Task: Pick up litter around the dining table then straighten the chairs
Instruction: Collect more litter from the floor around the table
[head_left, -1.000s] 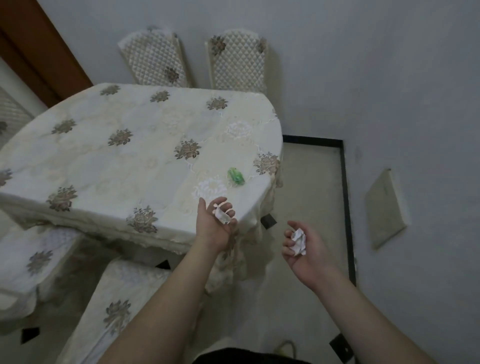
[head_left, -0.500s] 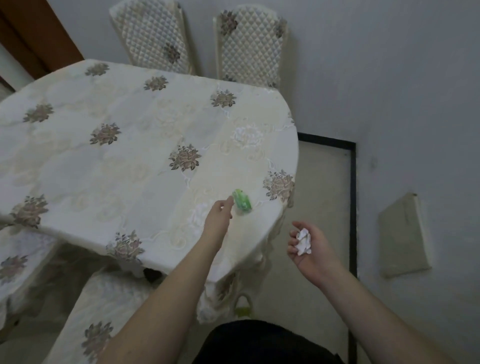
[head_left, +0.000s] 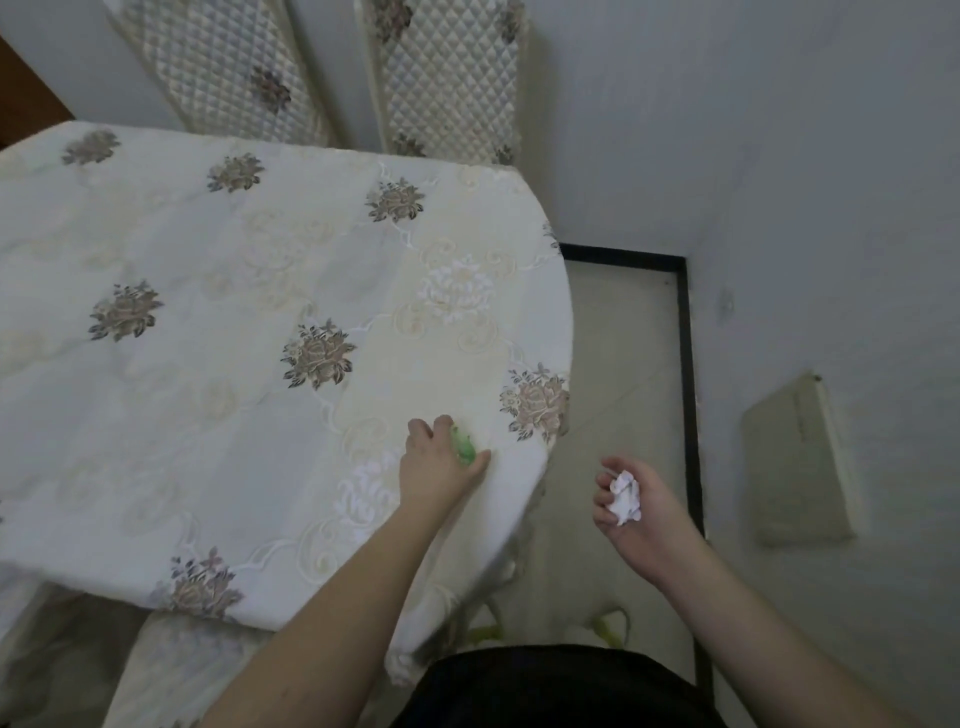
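A small green wrapper (head_left: 464, 446) lies near the right end of the dining table (head_left: 218, 322), which is covered by a cream floral cloth. My left hand (head_left: 439, 465) is on the table with fingers and thumb closing round the wrapper; the white scrap it held earlier is hidden. Off the table's right edge, my right hand (head_left: 631, 501) is palm up, fingers curled round a crumpled white paper ball (head_left: 625, 496). Two quilted chair backs (head_left: 452, 78) stand at the far side, against the wall.
A cushioned chair seat (head_left: 176, 670) sits below the table's near edge. A wall runs along the right, with a black-bordered floor strip (head_left: 623, 374) between it and the table. A beige panel (head_left: 795, 462) is fixed on the wall.
My left hand moved forward across the cloth and closed round the green wrapper. The view came closer to the table. My right hand kept its paper ball, nearly still.
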